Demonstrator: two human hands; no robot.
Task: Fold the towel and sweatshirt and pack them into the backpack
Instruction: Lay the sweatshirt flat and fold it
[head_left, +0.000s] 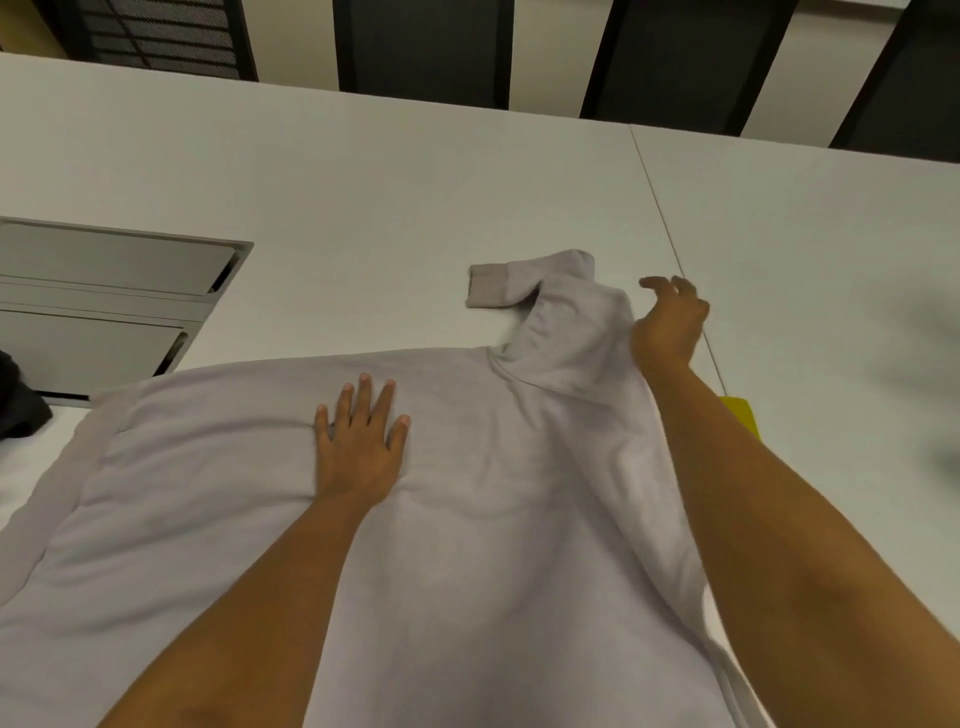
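Looking down at a pale lilac-grey sweatshirt (493, 519) spread out on a white worktop (363, 171), filling most of the near half and running off the bottom of the view. Thick, rumpled edge along the left side, soft ridges just inside it.

Left hand (361, 441) planted palm down on the body of the fabric, fingers straight and spread. Not gripping anything, just pressing flat. Small creases fanning out from under the palm.

Right hand (670, 322) up at the far right, tight against the outer edge of the sleeve (566, 332), fingers (680, 288) loosely curled and a bit blurred. Honestly can't tell whether pinching the cloth or only touching it, thumb side hidden against the fabric. Sleeve angled up and away from the body, then bent over to the left, ending in a ribbed cuff (488, 286) lying flat on the worktop.

Other stuff around:
- grey recessed panel (104, 291) set into the worktop at far left
- something dark (18, 400) poking in at the left edge, near the sweatshirt's corner, too cropped to name
- bit of yellow (743, 415) peeking out from behind the right forearm, on the worktop
- thin seam (665, 228) running across the worktop, passing behind the right hand
- dark and pale upright slats (415, 47) beyond the far edge
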